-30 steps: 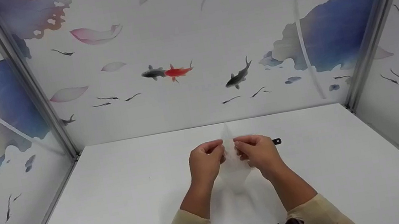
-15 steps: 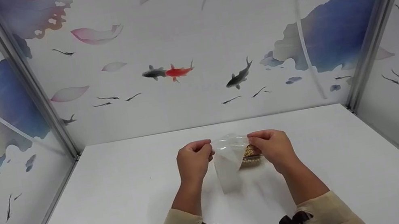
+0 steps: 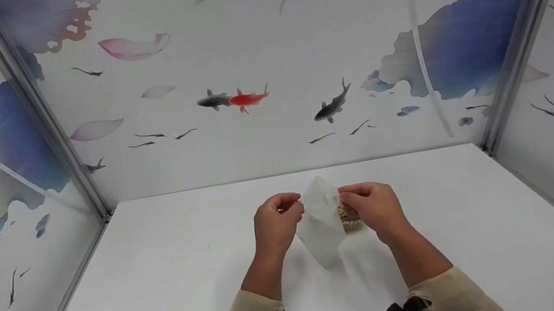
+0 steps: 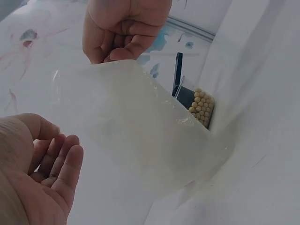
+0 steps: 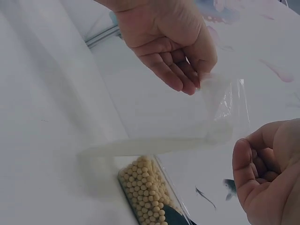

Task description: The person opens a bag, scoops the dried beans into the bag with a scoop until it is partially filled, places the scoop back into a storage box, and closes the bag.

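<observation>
A thin, translucent plastic bag (image 3: 322, 227) hangs between my two hands above the table. My left hand (image 3: 275, 221) pinches its upper left edge between thumb and fingertips. At the opposite edge, my right hand (image 3: 376, 203) pinches it with thumb and forefinger. The bag looks flat and limp, its lower end drooping to a point in the head view. Behind it stands a clear box (image 3: 352, 222) of soybeans, partly covered by the bag and my right hand. The right wrist view shows the soybeans (image 5: 143, 185) closely, with a dark scoop (image 5: 172, 216) among them.
The white table (image 3: 153, 291) ends at a back wall (image 3: 170, 163) printed with fish and petals. Side walls with metal posts (image 3: 39, 117) enclose it. In the left wrist view, the scoop's dark handle (image 4: 178, 70) sticks up from the box.
My hands first moved apart, spreading the bag's top, then came slightly closer again. The bag's upper part now stands up between them, and the soybean box has come partly into sight.
</observation>
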Demonstrator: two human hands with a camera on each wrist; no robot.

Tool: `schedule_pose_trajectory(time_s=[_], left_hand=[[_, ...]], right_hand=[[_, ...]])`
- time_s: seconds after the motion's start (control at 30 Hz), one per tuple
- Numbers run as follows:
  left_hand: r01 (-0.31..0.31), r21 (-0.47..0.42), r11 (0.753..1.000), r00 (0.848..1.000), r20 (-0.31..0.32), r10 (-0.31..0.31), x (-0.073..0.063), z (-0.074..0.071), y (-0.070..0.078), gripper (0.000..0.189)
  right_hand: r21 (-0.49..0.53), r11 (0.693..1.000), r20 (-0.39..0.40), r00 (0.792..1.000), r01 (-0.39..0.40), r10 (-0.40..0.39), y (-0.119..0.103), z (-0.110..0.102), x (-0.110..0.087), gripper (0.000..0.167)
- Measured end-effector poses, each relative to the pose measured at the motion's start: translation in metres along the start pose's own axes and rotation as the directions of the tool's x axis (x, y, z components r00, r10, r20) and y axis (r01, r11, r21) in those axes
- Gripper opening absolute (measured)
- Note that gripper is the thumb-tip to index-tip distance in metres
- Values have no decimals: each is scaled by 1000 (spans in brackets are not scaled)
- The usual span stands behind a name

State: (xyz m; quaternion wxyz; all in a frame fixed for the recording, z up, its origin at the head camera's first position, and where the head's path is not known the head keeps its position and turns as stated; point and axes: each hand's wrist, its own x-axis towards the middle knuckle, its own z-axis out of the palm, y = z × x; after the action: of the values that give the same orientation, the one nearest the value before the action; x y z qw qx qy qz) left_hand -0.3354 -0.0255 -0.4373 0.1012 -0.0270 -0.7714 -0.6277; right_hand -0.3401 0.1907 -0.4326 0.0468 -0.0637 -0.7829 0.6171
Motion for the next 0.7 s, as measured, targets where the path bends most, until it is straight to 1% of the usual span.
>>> schedule_pose_trajectory(time_s=[0.13,0.23,0.3,0.37,0.47,0.6,0.67,0.7], left_hand=[[-45,10,999,998,43,45,0,4,-2,23],[-104,17,994,991,84,102,-1,5,-4,22],[-164,34,986,981,112,160,-1,5,-6,20],[-219,59,974,968,137,210,0,6,-8,23],[-283,73,956,947,178,266,1,6,-11,29],[-335,90,938,926,215,310,2,7,-15,30],[-350,106,931,921,218,322,3,7,-17,27],[-351,113,929,921,217,322,3,7,-17,25]], right_hand=[[-6,1000,2,1000,-12,12,-1,2,-1,22],[3,1000,0,1000,-14,14,-1,3,-2,23],[13,1000,0,1000,-16,16,-1,3,-2,23],[30,999,1,1000,-11,11,0,4,-1,24],[63,998,5,1000,-6,6,2,5,0,23],[113,994,14,1000,-3,1,3,6,0,22],[139,990,23,1000,5,-9,4,6,-1,23],[153,988,27,1000,11,-16,4,7,-1,24]])
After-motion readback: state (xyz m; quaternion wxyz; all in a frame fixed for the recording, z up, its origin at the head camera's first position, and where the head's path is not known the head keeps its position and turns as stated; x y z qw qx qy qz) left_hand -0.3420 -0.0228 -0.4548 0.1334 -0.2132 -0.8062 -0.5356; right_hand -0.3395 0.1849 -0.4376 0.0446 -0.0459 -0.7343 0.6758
